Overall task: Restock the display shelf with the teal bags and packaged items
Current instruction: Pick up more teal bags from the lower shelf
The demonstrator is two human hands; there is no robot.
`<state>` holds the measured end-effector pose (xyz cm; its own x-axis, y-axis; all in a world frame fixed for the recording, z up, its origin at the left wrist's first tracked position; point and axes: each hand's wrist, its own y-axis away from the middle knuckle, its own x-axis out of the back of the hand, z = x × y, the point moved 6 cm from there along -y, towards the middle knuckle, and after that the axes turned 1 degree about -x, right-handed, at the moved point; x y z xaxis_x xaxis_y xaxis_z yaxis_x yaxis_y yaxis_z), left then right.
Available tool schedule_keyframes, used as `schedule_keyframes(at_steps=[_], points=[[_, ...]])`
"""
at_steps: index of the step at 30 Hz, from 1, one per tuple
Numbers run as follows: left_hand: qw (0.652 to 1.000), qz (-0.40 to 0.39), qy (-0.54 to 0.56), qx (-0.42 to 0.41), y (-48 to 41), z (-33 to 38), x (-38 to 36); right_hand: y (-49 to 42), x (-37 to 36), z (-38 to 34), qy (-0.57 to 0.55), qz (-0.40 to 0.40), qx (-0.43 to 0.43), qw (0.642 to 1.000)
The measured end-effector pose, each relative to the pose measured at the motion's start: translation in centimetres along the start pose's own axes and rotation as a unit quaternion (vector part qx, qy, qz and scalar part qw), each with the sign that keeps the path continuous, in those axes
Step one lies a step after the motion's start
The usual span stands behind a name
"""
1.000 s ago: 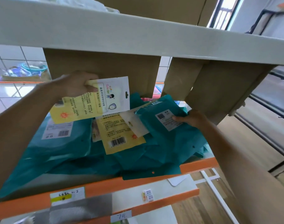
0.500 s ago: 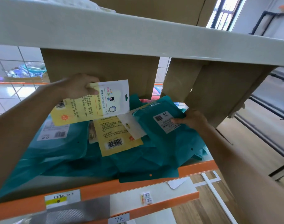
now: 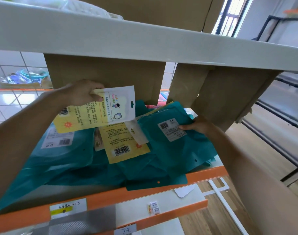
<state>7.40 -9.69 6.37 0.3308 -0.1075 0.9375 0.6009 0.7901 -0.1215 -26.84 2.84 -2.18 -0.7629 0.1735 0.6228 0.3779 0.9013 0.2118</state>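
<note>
My left hand (image 3: 84,94) grips a yellow and white packaged item (image 3: 97,111) by its upper left corner and holds it in the air above the shelf. A second yellow packet (image 3: 124,145) with a barcode lies flat among the teal bags. My right hand (image 3: 197,125) pinches the right edge of a teal bag (image 3: 172,138) with a white label, thumb on the label. Another teal bag (image 3: 60,155) lies at the left, and more teal bags are piled beneath, covering the orange-edged shelf (image 3: 205,175).
A white upper shelf (image 3: 145,41) hangs low over the work space. Brown cardboard boxes (image 3: 107,72) stand at the back, another box (image 3: 226,95) at the right. Price tags sit on the lower orange shelf edge (image 3: 161,216). Wooden floor lies to the right.
My right hand has drawn the labelled teal bag slightly up and to the right. My left hand keeps the yellow packet almost in the same place.
</note>
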Motion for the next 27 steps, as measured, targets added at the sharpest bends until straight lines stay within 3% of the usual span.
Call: schedule_keyframes(at_steps=[6,10,16,27], points=[[1.0,0.003,-0.01,0.001,0.3,-0.6,0.6,1.5,0.5,-1.1,-0.069,-0.039,-0.025,0.996],[0.999,0.021,-0.038,-0.002,0.7,-1.0,1.4,2.2,1.8,-3.8,-0.1,-0.037,0.016,0.994],[0.998,0.05,-0.038,-0.014,2.2,-2.5,2.7,4.7,4.2,-11.0,0.04,0.028,0.159,0.986],[0.993,0.113,-0.025,-0.01,9.0,-5.4,4.4,8.7,0.8,-17.4,0.231,0.095,0.313,0.916]])
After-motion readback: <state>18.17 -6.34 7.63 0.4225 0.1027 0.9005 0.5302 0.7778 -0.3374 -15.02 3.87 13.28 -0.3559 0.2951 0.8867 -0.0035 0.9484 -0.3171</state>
